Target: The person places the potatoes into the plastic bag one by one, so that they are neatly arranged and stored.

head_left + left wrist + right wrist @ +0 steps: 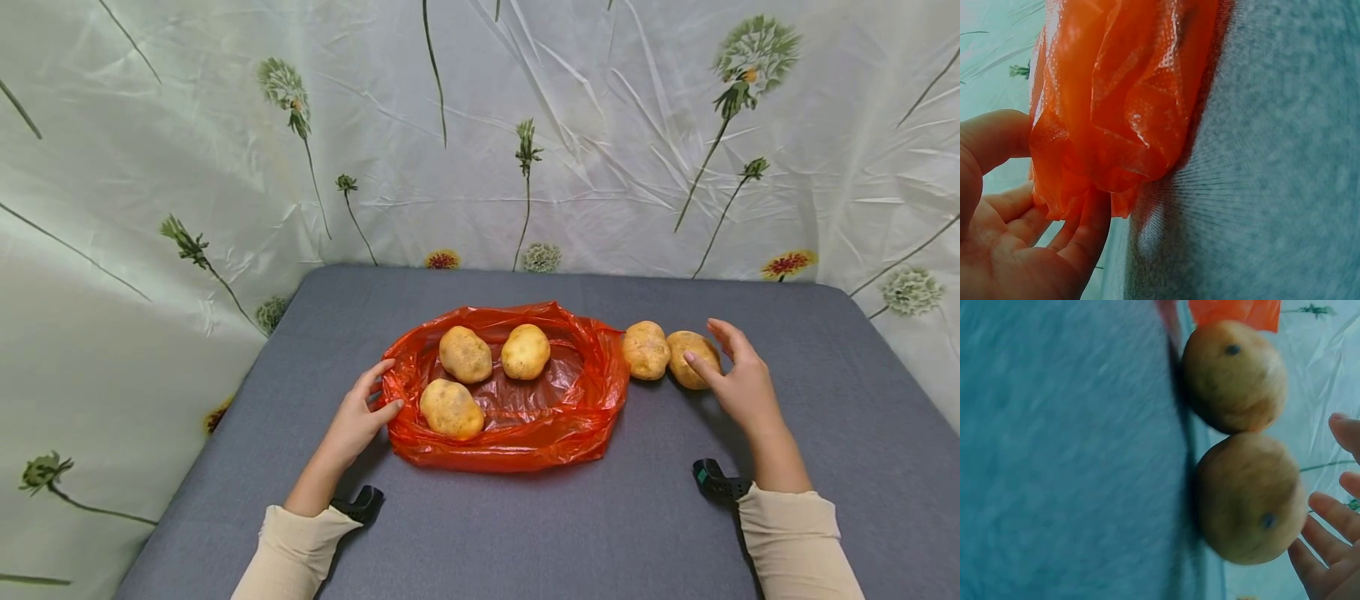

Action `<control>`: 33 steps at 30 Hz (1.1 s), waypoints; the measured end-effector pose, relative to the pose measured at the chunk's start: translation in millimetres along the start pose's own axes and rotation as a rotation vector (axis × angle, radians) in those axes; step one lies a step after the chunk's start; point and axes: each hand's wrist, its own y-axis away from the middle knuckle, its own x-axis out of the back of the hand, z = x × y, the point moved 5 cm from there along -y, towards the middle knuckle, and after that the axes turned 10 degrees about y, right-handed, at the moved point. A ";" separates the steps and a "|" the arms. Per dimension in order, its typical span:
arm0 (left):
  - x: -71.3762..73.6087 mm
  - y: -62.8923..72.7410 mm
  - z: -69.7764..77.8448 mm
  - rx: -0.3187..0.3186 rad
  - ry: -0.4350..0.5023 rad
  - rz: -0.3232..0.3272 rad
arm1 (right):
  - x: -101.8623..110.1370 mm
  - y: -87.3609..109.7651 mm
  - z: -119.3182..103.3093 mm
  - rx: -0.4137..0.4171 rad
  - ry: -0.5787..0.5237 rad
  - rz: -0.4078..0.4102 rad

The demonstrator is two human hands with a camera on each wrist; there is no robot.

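Observation:
A red plastic bag lies with its mouth spread wide. Inside it rest three potatoes: one at the back left, a rounder one beside it and one at the front left. My left hand holds the bag's left end, thumb over the rim, some fingertips hidden by the plastic. Outside the bag's right end, two more potatoes sit side by side, one near the bag and an outer one. My right hand reaches over the outer potato with spread fingers, close to its skin.
A grey cloth-covered table bears everything. Behind it and at the sides hangs a pale curtain with dandelion prints. Black wrist mounts stick out near both sleeves.

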 end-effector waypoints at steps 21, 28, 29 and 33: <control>-0.2 1.1 1.0 0.019 0.008 0.001 | -9.0 9.4 27.2 -0.187 0.010 -0.163; -6.0 7.0 24.3 -0.002 0.010 0.005 | -1.3 9.4 24.6 -0.215 -0.015 -0.038; -6.7 7.8 27.1 -0.004 0.007 0.004 | 0.0 9.1 23.9 -0.217 -0.015 -0.016; -6.1 8.2 28.2 -0.003 0.014 0.005 | 4.4 8.0 19.7 -0.222 -0.020 0.062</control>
